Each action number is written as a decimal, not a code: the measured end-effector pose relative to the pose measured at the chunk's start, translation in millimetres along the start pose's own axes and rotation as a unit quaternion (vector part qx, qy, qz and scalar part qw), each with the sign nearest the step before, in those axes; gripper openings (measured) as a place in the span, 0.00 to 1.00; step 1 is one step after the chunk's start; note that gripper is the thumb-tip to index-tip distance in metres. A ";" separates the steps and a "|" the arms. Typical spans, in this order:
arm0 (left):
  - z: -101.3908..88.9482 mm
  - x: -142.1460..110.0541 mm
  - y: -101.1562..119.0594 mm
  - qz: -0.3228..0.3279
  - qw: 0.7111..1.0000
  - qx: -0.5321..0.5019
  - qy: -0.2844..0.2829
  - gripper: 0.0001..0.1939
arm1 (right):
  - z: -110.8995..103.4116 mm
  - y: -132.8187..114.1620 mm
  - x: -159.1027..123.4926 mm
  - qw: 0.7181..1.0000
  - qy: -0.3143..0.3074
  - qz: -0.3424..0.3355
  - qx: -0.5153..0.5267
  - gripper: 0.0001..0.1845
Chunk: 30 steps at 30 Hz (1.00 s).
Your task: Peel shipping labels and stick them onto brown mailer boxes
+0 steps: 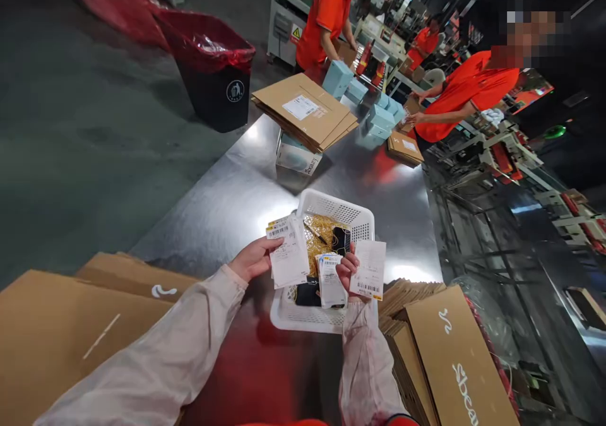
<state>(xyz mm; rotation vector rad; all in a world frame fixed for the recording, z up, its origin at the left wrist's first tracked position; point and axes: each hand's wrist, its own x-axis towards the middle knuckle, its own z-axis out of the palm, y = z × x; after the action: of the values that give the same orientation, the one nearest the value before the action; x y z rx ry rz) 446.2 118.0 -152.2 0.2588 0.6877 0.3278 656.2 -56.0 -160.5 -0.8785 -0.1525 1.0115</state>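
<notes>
My left hand [253,259] is closed on a stack of white barcode labels [288,252], held over the left edge of a white plastic basket [348,214]. My right hand [349,272] pinches a single white label slip [370,269] above the basket's right side. Inside the basket lie a heap of yellow rubber bands [322,231], a black item [341,240] and another bundle of labels [330,281]. The basket rests on a shiny metal table [227,205].
Flat cardboard boxes lie at my left [57,331] and right [449,356]. Farther along the table are a cardboard stack [305,110] on a small box and several light blue boxes [379,117]. Co-workers in orange shirts [466,94] work beyond. A red-lined bin [213,66] stands on the floor.
</notes>
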 end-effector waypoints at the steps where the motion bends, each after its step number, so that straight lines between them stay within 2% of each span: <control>1: 0.2 -0.2 0.3 0.000 1.000 0.000 0.000 0.10 | -0.7 0.2 0.5 1.000 0.004 -0.008 -0.018 0.18; 4: -0.9 0.0 1.0 0.002 1.000 0.003 -0.005 0.09 | -1.2 1.5 4.4 0.989 0.045 -0.030 -0.134 0.18; 6: -2.4 0.3 0.3 -0.007 1.000 0.014 -0.021 0.08 | 1.9 6.2 7.0 0.970 0.090 -0.042 -0.220 0.16; 9: -3.7 0.8 -3.9 -0.025 0.998 0.031 -0.047 0.10 | 14.0 25.7 6.1 0.940 0.135 -0.073 -0.305 0.21; 11: -3.8 1.5 -8.1 -0.019 0.997 0.040 -0.057 0.11 | 25.8 45.9 3.2 0.925 0.112 -0.087 -0.353 0.22; 14: -4.4 3.7 -11.6 0.025 0.997 0.054 -0.055 0.12 | 42.4 72.9 6.5 0.902 0.018 -0.074 -0.425 0.20; 16: -5.6 5.4 -9.6 0.055 0.997 0.051 -0.035 0.12 | 48.1 78.7 20.5 0.851 0.001 -0.048 -0.523 0.21; 18: -7.0 6.9 -4.9 0.079 0.996 0.035 0.001 0.12 | 47.2 73.1 44.1 0.773 0.035 -0.031 -0.633 0.23; 20: -8.1 7.8 0.3 0.102 0.994 0.017 0.038 0.12 | 41.0 61.4 71.7 0.708 0.077 -0.029 -0.702 0.16; 23: -9.4 9.4 4.2 0.116 0.992 0.001 0.051 0.12 | 29.0 45.0 106.4 0.669 0.101 -0.013 -0.736 0.05; 25: -10.9 11.2 4.1 0.109 0.993 0.001 0.043 0.12 | 23.5 36.8 120.1 0.658 0.099 0.005 -0.747 0.03; 27: -13.0 13.2 3.4 0.104 0.994 0.003 0.037 0.13 | 21.3 27.7 127.3 0.662 0.095 0.011 -0.743 0.05; 29: -15.2 14.4 3.6 0.102 0.994 0.002 0.033 0.13 | 21.6 15.7 129.6 0.682 0.103 -0.002 -0.724 0.10; 30: -15.9 14.7 4.3 0.100 0.995 0.002 0.029 0.13 | 22.4 8.6 129.3 0.702 0.113 -0.019 -0.703 0.12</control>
<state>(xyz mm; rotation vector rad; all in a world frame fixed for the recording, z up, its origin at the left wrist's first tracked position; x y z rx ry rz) 445.5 129.4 -171.1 0.3240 0.7216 0.5276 710.7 60.8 -186.8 -2.3771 -0.8000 0.5846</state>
